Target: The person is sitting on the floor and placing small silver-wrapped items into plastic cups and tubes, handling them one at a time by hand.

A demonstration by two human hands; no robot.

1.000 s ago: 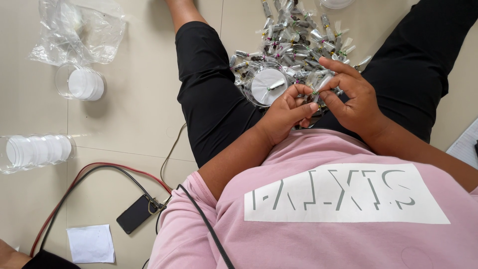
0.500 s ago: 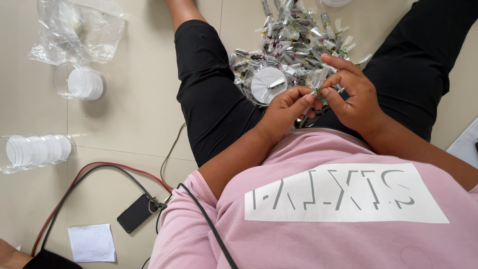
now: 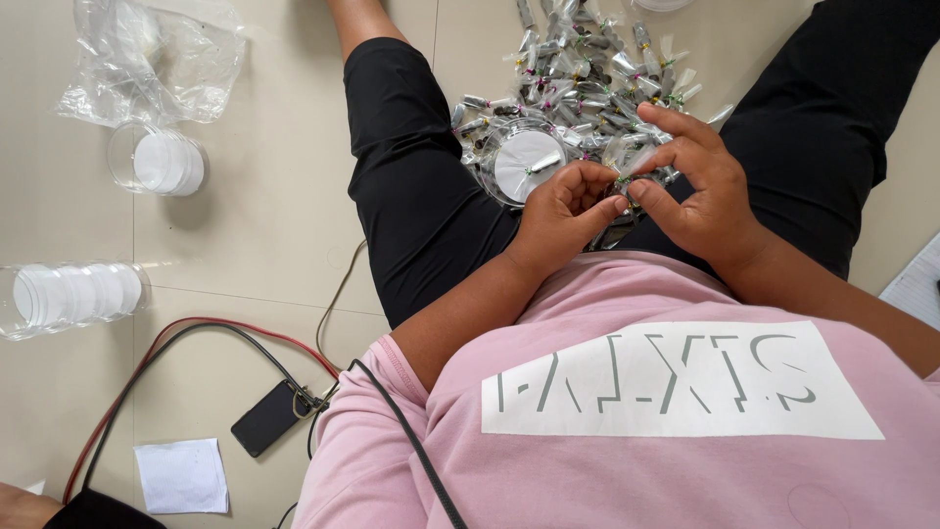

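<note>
Two stacks of clear round dishes sit at your far left on the floor [image 3: 274,245]: one lying on its side [image 3: 69,297], one upright [image 3: 157,162], with a crumpled plastic bag [image 3: 147,59] above them. Nearer your body lie a dark phone [image 3: 266,418] with its cables and a white paper square [image 3: 181,475]. Between your legs, a round clear dish [image 3: 524,162] rests against a heap of small wrapped pieces [image 3: 587,69]. Your left hand [image 3: 563,211] and right hand [image 3: 700,186] meet just below that heap, fingertips of both in a closed grip on one small wrapped piece [image 3: 624,182]. It is too small to judge its long axis surely; it seems to run across, hand to hand.
</note>
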